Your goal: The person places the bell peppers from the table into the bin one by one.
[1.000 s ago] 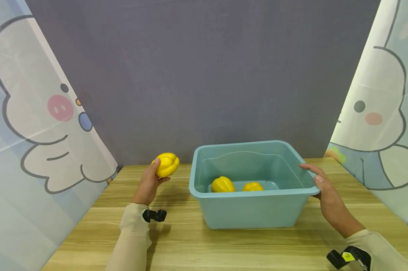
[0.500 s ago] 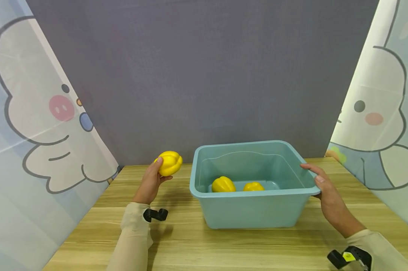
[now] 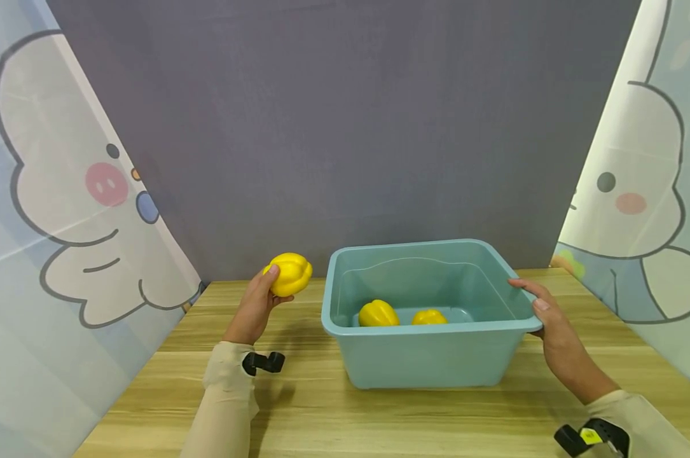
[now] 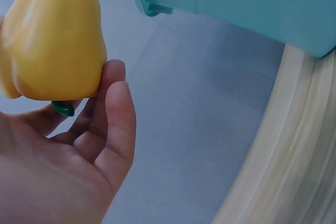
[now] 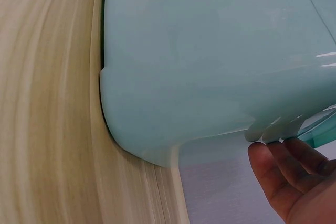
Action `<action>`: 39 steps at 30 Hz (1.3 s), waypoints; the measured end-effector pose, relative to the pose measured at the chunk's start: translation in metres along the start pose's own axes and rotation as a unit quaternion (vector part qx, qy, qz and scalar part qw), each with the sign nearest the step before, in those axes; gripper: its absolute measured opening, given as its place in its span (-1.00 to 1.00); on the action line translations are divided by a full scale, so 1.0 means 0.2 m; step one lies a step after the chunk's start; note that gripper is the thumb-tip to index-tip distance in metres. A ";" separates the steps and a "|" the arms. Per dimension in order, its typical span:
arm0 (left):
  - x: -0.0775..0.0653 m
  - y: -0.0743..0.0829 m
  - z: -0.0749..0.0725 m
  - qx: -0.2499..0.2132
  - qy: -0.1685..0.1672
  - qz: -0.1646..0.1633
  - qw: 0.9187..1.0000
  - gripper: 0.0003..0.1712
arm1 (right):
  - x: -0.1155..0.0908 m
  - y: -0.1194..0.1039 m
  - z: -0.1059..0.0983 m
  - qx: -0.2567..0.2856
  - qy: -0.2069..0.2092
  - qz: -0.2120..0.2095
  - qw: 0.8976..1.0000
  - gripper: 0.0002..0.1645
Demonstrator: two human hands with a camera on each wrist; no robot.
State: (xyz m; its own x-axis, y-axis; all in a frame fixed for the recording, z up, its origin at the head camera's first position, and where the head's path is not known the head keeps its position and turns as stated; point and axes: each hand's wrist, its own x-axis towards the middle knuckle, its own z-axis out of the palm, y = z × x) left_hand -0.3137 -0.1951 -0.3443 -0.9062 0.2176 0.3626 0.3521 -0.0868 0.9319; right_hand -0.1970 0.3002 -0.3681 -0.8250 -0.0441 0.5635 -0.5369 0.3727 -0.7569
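My left hand (image 3: 255,308) holds a yellow bell pepper (image 3: 292,273) in the air, left of the bin. In the left wrist view the pepper (image 4: 58,38) shows a short green stem (image 4: 63,108) pointing toward the palm, with the fingers around its side. A teal plastic bin (image 3: 425,357) stands on the wooden table. Inside it lie two more yellow bell peppers, one at the left (image 3: 378,313) and one near the middle (image 3: 429,317), partly hidden by the front rim. My right hand (image 3: 556,331) grips the bin's right rim, thumb on top, fingertips (image 5: 261,153) against the outer wall.
The wooden table (image 3: 167,394) reaches back to a dark grey panel (image 3: 345,127). Cartoon-printed curtains (image 3: 64,191) hang at both sides. A black camera strap (image 3: 262,363) sits on the left wrist and another (image 3: 592,436) on the right.
My left hand has moved slightly right with the bell pepper, which is now a little higher and nearer the bin. The right hand keeps its grip on the rim.
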 end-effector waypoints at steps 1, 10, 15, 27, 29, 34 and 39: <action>0.00 0.00 0.00 -0.001 0.002 0.001 1.000 -0.41 | 0.00 0.00 0.00 -0.001 0.000 -0.001 1.000 -0.39; -0.01 0.03 0.03 0.000 0.021 0.008 1.000 -0.45 | 0.00 0.00 0.00 -0.014 -0.002 -0.008 1.000 -0.39; 0.00 0.04 0.04 0.000 0.015 0.013 1.000 -0.46 | 0.00 0.01 0.00 -0.010 -0.001 -0.006 1.000 -0.39; 0.00 0.08 0.07 -0.005 0.001 0.032 0.999 -0.52 | 0.00 0.01 0.00 -0.007 -0.002 -0.007 1.000 -0.39; 0.00 0.08 0.08 -0.007 -0.002 0.035 0.999 -0.54 | 0.00 0.01 0.00 -0.010 -0.003 -0.005 1.000 -0.39; 0.00 0.09 0.10 -0.006 -0.008 0.035 0.999 -0.52 | 0.00 0.01 0.00 -0.018 -0.006 -0.005 1.000 -0.39; 0.00 0.10 0.11 -0.010 -0.006 0.037 0.999 -0.54 | 0.00 0.01 0.00 -0.015 -0.005 -0.006 1.000 -0.39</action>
State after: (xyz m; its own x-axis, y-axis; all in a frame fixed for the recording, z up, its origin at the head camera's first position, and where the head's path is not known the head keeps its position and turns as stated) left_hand -0.3012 -0.1754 -0.3252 -0.8749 0.2211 0.4308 0.4135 -0.1220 0.9023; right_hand -0.1986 0.3009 -0.3695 -0.8205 -0.0569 0.5688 -0.5408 0.3997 -0.7401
